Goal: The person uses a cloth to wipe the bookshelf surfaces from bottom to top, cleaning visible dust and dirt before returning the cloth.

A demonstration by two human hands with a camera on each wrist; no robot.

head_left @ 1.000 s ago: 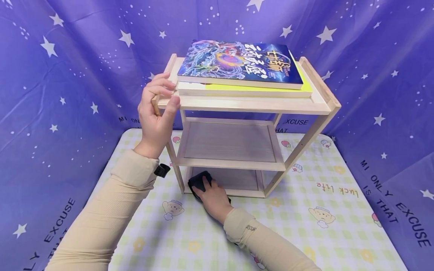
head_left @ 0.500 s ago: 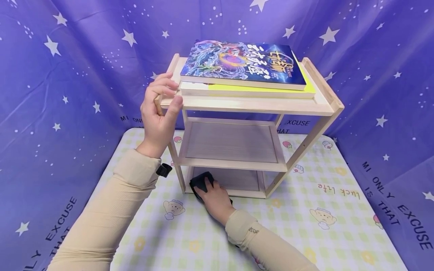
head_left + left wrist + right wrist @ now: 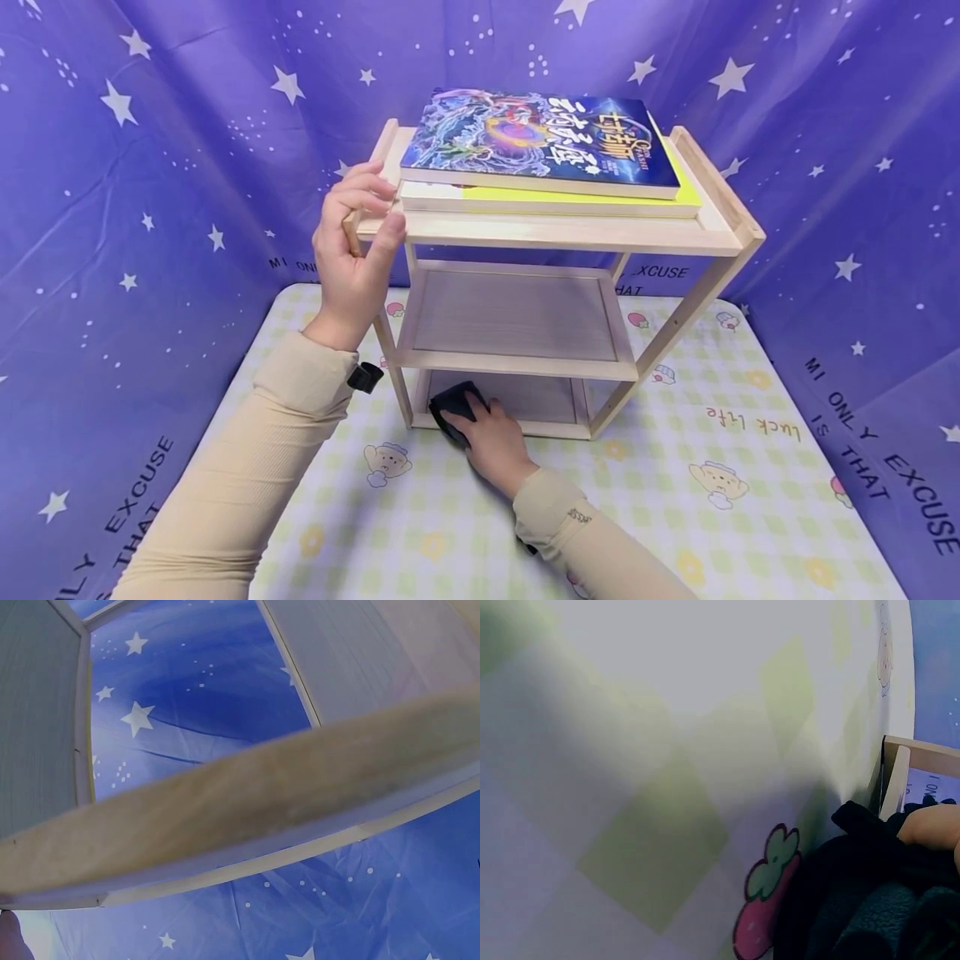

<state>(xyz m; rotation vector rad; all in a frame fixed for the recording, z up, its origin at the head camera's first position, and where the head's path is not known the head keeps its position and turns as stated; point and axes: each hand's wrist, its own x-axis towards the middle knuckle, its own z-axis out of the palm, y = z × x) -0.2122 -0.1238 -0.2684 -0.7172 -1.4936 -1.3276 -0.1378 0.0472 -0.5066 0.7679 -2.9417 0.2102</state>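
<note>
A three-tier pale wooden shelf [image 3: 517, 364] stands on the table. At its upper left corner my left hand [image 3: 352, 250] grips the end piece, thumb at the front and fingers over the top. In the left wrist view a wooden post [image 3: 247, 802] crosses close to the camera, and a fingertip shows at the lower left corner. My right hand [image 3: 501, 442] holds a dark folded cloth [image 3: 452, 410] against the left part of the bottom tier [image 3: 543, 400]. Fuzzy folds of the cloth [image 3: 877, 915] bunch under the hand in the right wrist view.
On the top tier a blue illustrated book [image 3: 540, 137] lies over a yellow-and-white book [image 3: 570, 204]. The shelf's middle tier [image 3: 517, 312] hangs close above the right hand. A checked tablecloth [image 3: 637, 517] covers the table, with a purple star-printed curtain [image 3: 180, 167] around it.
My right hand and the cloth have slid slightly to the right along the bottom tier. My left hand keeps its hold on the shelf, and the head view has shifted a little.
</note>
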